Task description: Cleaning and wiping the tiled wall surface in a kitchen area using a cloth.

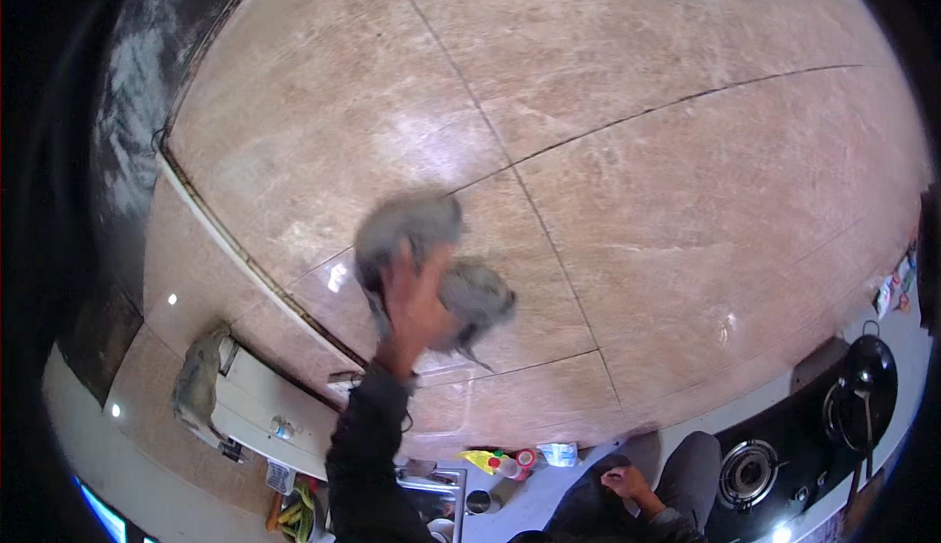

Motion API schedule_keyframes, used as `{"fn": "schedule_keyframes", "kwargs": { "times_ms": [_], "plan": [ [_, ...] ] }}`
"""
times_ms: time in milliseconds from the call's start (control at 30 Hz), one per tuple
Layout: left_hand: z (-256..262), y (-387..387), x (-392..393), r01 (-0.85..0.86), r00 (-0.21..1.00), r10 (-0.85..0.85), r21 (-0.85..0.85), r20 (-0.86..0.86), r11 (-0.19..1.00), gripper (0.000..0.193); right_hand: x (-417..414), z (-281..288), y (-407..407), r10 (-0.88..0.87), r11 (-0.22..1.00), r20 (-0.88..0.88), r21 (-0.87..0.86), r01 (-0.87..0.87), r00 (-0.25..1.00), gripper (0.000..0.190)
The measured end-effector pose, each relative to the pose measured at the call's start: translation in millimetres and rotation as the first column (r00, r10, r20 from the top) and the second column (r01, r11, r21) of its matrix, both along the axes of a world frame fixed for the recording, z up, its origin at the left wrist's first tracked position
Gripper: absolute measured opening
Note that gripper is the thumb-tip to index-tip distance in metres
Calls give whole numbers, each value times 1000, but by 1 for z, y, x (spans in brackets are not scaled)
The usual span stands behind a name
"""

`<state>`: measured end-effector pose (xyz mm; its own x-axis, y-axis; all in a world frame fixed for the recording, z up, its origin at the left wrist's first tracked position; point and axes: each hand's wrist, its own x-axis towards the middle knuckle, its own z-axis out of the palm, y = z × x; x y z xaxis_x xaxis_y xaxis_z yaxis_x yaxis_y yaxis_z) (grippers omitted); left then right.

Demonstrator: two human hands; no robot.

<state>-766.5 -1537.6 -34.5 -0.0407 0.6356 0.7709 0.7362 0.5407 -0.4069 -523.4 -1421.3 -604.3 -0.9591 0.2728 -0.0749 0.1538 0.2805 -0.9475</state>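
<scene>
A bunched grey cloth [478, 297] lies against the brown tiled wall [662, 197], left of the middle of the view. My left hand [415, 300] presses onto it with spread fingers, and its folds bulge out on both sides. Hand and cloth are both blurred. From below, my left arm in a black sleeve reaches up to it. My right hand [631, 483] rests low on the right by my grey trouser leg [684, 477], its fingers curled; whether anything is inside them I cannot tell.
Below are a sink [457, 488], a steel cup [481, 502], a yellow packet [479, 460] and a red-capped bottle [507, 466]. A gas burner [748, 473] and a wok [873, 359] stand right. Left, a grey cloth [197, 381] hangs over a white box [272, 388]; a pale strip [235, 241] edges the wall.
</scene>
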Motion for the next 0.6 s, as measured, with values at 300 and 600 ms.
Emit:
{"fn": "schedule_keyframes", "kwargs": {
  "times_ms": [300, 600],
  "plan": [
    [292, -16, -46, 135, 847, 44, 294, -530, 946, 65, -1, 2, 3, -4, 1000, 27, -15, 4, 1000, 25],
    [135, 3, -19, 87, 948, 56, 420, -315, 903, 81, -4, -17, 5, -25, 999, 16, -38, 25, 1000, 24]
  ]
}}
